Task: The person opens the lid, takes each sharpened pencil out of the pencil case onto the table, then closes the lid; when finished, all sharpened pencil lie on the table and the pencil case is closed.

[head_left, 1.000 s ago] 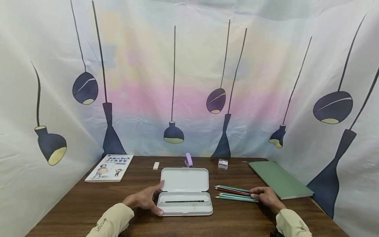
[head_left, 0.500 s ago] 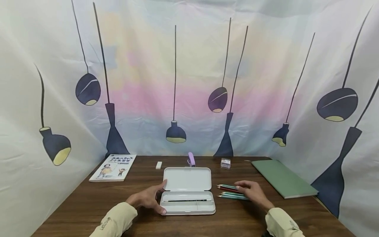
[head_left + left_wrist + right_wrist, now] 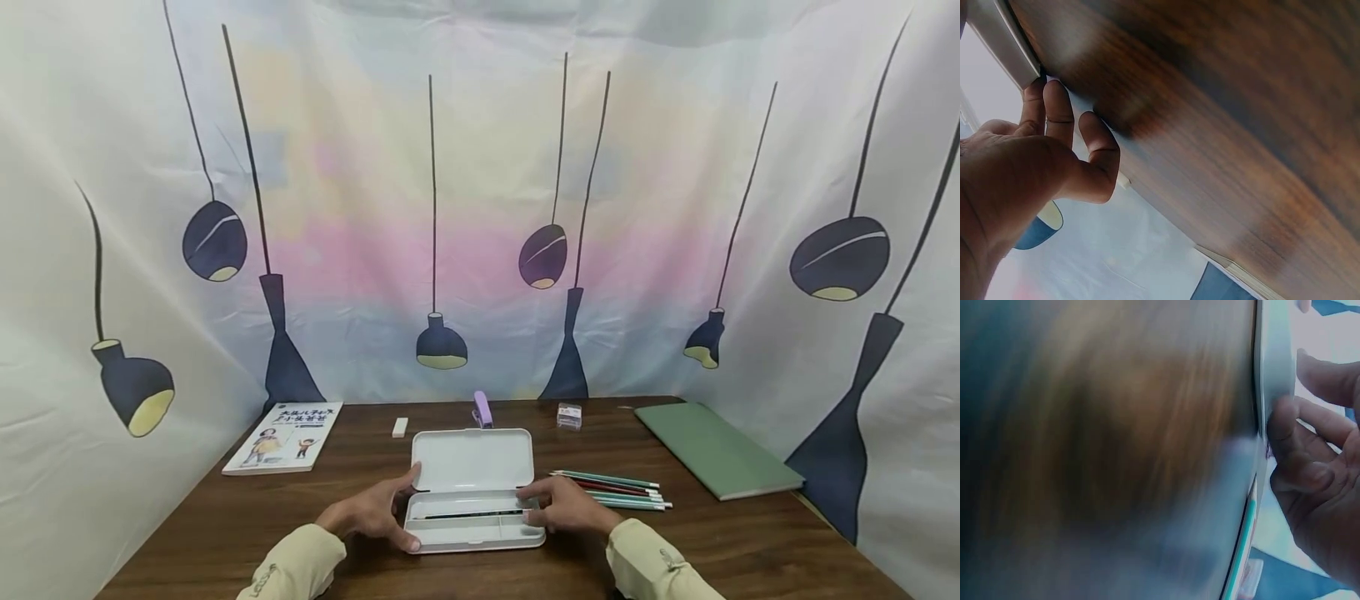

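Beside pencil case point(image 3: 471, 479): book point(image 3: 283, 426), illegible title.

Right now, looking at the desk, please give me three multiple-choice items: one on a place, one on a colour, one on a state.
1. Where do the loose pencils lie?
A. right of the pencil case
B. on the book
C. inside the lid

2. What colour is the stapler?
A. black
B. purple
C. orange

3. How is the pencil case?
A. shut
B. upside down
C. open, lid back

Answers:
1. A: the pencils rest on the table beside the case's right end.
2. B: it is pale purple, behind the lid.
3. C: the tray shows one dark pencil, with the left hand and right hand at its ends.
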Motion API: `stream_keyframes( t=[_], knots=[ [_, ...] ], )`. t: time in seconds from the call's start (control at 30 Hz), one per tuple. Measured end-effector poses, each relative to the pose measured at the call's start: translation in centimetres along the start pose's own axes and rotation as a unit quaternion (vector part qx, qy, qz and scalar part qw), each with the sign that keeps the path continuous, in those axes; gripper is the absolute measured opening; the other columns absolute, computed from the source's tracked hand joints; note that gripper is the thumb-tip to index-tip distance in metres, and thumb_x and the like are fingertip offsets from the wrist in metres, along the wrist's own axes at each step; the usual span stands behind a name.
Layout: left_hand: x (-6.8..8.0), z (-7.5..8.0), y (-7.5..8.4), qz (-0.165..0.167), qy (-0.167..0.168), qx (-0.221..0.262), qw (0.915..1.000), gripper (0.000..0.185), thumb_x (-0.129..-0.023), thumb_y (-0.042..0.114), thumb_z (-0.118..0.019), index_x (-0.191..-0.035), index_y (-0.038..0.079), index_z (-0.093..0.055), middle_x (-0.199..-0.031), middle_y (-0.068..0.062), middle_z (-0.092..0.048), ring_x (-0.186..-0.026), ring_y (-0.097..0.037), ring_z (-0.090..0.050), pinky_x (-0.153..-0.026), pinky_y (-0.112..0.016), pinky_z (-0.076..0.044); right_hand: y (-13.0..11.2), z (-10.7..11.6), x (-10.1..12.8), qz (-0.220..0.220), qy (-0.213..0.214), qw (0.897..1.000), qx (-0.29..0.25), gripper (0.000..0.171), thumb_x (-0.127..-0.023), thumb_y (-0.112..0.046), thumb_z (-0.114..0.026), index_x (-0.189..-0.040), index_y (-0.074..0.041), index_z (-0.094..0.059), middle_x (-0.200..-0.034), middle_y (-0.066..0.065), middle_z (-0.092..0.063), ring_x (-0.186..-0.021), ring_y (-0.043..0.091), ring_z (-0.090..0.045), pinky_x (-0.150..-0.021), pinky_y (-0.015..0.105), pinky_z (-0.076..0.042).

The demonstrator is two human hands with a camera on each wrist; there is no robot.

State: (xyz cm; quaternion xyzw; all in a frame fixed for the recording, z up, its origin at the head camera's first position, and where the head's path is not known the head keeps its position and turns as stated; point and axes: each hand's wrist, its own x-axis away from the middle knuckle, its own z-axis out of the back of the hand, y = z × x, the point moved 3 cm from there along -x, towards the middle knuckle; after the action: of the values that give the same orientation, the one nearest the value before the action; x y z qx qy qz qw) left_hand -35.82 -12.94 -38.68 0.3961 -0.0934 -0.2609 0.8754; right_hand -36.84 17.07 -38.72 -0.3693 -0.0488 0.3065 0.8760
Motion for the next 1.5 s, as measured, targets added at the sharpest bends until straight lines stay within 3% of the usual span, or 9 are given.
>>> stream_keyframes(
  t=[0.17,0.53,0.8,0.97,1.1,1.2,1.3,1.37,1.5],
  knots=[
    [0.1,-0.1,0.0,0.007,0.002,0.001,1.0000,0.115,-0.058,0.015,-0.086,-0.141,-0.008,-0.009,-0.118,-0.021,-0.050,-0.111,-0.037,-0.043,-0.092,-0.054,-0.033,-0.5,-0.5,-0.3,0.033,-0.001,0.998,0.061,0.028,-0.078,-0.014,-0.071,-0.104,-0.004,-0.067,-0.102,0.006,-0.065,-0.095,0.020,-0.056,-0.079,0.037,-0.045],
    [0.0,-0.1,-0.3,0.009,-0.002,0.007,0.9999,0.117,-0.058,0.017,-0.087,-0.142,-0.007,-0.009,-0.119,-0.020,-0.049,-0.112,-0.037,-0.043,-0.092,-0.055,-0.032,-0.4,-1.0,-0.6,0.058,0.013,0.993,0.100,0.012,-0.078,-0.007,-0.068,-0.089,-0.009,-0.072,-0.088,-0.003,-0.066,-0.084,0.009,-0.055,-0.072,0.029,-0.044],
    [0.2,0.0,-0.1,0.012,-0.001,0.004,0.9999,0.116,-0.058,0.016,-0.086,-0.142,-0.007,-0.010,-0.120,-0.022,-0.048,-0.111,-0.038,-0.042,-0.091,-0.055,-0.033,0.2,-1.0,-0.5,0.034,0.056,0.998,0.020,0.011,-0.075,-0.004,-0.070,-0.084,-0.010,-0.072,-0.085,-0.002,-0.066,-0.074,0.007,-0.055,-0.063,0.024,-0.045],
    [0.1,0.1,0.1,0.009,0.002,0.001,1.0000,0.116,-0.058,0.015,-0.086,-0.142,-0.007,-0.010,-0.120,-0.022,-0.048,-0.109,-0.038,-0.044,-0.091,-0.054,-0.033,0.4,-0.7,-0.2,0.006,0.090,0.995,-0.034,0.010,-0.078,-0.009,-0.070,-0.087,-0.006,-0.072,-0.083,0.003,-0.064,-0.066,0.011,-0.052,-0.054,0.024,-0.043],
    [0.0,0.2,0.1,0.009,0.002,0.003,1.0000,0.116,-0.058,0.016,-0.086,-0.143,-0.006,-0.009,-0.121,-0.022,-0.047,-0.110,-0.037,-0.043,-0.092,-0.054,-0.033,0.8,-0.1,-0.2,-0.050,0.146,0.982,-0.107,0.015,-0.080,-0.011,-0.069,-0.092,-0.003,-0.071,-0.074,0.000,-0.059,-0.058,0.011,-0.046,-0.050,0.024,-0.040],
    [-0.2,0.2,0.1,0.008,0.002,0.001,1.0000,0.116,-0.058,0.017,-0.086,-0.143,-0.005,-0.010,-0.122,-0.022,-0.047,-0.111,-0.037,-0.043,-0.092,-0.054,-0.033,1.3,0.7,-0.1,-0.097,0.206,0.958,-0.172,0.019,-0.081,-0.012,-0.068,-0.097,-0.003,-0.070,-0.077,0.002,-0.061,-0.061,0.012,-0.050,-0.053,0.027,-0.042],
    [-0.3,0.1,0.0,0.013,0.003,0.001,0.9999,0.117,-0.058,0.018,-0.087,-0.143,-0.004,-0.010,-0.122,-0.022,-0.047,-0.112,-0.037,-0.042,-0.092,-0.054,-0.033,1.7,1.3,0.0,-0.122,0.253,0.939,-0.198,0.023,-0.080,-0.016,-0.069,-0.099,-0.004,-0.070,-0.087,0.004,-0.064,-0.068,0.014,-0.054,-0.059,0.030,-0.045],
    [-0.3,0.1,-0.1,0.017,0.004,0.001,0.9999,0.117,-0.057,0.018,-0.087,-0.143,-0.004,-0.010,-0.122,-0.022,-0.047,-0.112,-0.037,-0.043,-0.092,-0.054,-0.033,1.9,1.6,0.1,-0.124,0.268,0.934,-0.202,0.024,-0.080,-0.018,-0.070,-0.100,-0.004,-0.070,-0.090,0.005,-0.064,-0.068,0.016,-0.054,-0.058,0.031,-0.046],
    [-0.1,0.0,-0.2,0.021,0.003,0.004,0.9998,0.117,-0.057,0.017,-0.087,-0.143,-0.005,-0.010,-0.121,-0.021,-0.048,-0.112,-0.037,-0.043,-0.092,-0.054,-0.033,1.9,2.2,0.4,-0.115,0.273,0.933,-0.204,0.026,-0.080,-0.019,-0.070,-0.100,-0.004,-0.069,-0.087,0.006,-0.064,-0.070,0.022,-0.057,-0.057,0.032,-0.046]
  ],
)
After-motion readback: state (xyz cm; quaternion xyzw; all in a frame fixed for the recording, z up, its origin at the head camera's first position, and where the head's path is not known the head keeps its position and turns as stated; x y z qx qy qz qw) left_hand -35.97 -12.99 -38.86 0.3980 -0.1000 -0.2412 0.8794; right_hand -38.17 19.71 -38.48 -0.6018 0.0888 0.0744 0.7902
